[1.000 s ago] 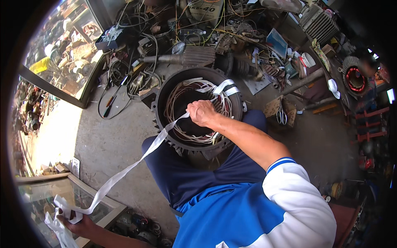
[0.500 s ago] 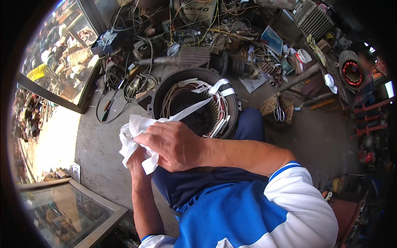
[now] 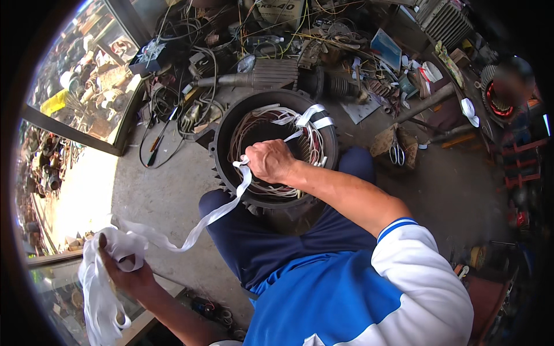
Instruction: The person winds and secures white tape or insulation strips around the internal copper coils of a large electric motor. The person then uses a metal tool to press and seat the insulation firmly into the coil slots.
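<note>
A round dark motor stator housing (image 3: 226, 124) stands by my knees, with coils of pale and reddish winding wire (image 3: 314, 150) around its inside. White binding tape (image 3: 210, 218) is wrapped round the windings at the far right of the rim. My right hand (image 3: 270, 161) is closed on this tape above the housing's middle, a short taut stretch running from it to the wrapped spot. From the same hand the tape sags down to the lower left. There my left hand (image 3: 131, 275) holds the loose, looped bundle of tape, which hides some of its fingers.
Scissors (image 3: 397, 151) lie on a cardboard box at the right. A screwdriver (image 3: 154, 147) is on the floor at the left. Cables, a finned motor body (image 3: 276, 75) and scrap crowd the far side. A framed glass pane (image 3: 57, 288) stands at lower left.
My hands have parted: the left swung out to the lower left with the tape bundle, while the right moved up and right over the housing. A long loop of tape now hangs between them.
</note>
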Motion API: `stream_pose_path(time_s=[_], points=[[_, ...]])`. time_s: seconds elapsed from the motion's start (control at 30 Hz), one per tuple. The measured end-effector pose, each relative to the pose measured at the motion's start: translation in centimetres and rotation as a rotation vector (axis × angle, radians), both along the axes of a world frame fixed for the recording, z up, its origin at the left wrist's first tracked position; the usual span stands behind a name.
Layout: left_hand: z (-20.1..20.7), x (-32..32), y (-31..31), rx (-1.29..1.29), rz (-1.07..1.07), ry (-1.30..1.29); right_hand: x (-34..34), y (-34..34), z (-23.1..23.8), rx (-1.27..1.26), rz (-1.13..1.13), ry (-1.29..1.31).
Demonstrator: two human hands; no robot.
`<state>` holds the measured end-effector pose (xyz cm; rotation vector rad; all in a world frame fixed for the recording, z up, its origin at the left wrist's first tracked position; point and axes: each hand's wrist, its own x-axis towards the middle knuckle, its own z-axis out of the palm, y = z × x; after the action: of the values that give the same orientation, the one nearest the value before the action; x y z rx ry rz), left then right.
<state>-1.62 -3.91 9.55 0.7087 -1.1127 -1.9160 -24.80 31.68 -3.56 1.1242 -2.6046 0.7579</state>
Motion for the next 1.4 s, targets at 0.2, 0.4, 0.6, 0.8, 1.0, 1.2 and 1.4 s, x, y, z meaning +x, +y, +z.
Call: stream_pose_path(time_s=[0.2, 0.4, 0.6, 0.8, 1.0, 1.2, 1.4], points=[[-9.9, -7.8, 19.9, -0.516, -0.673, -0.224, 6.9, -2.8, 11.0, -0.414, 0.274, -0.118], [-14.2, -7.6, 21.2, -0.854, -0.98, -0.6, 10.5, -2.5, 14.4, -0.52, 0.568, -0.042], [-7.8, -5.8, 12.6, 0.047, -0.472, -0.063, 1.9, 2.5, 5.2, -0.295, 0.074, -0.038], [3.6, 5.4, -1.2, -0.066, 0.404, 0.237, -5.1, 7.9, -8.9, 0.503, -0.327, -0.138], [-2.5, 5.9, -5.4, 0.068, 0.022, 0.145, -2.2, 3.4, -3.6, 0.124, -0.089, -0.007], [-10.3, -6.9, 15.4, 0.195, -0.752, -0.127, 5.4, -0.6, 7.4, -0.285, 0.124, -0.056], [-9.5, -12.5, 27.5, -0.279, -0.92, -0.349, 11.9, -3.5, 13.4, -0.543, 0.516, -0.144]])
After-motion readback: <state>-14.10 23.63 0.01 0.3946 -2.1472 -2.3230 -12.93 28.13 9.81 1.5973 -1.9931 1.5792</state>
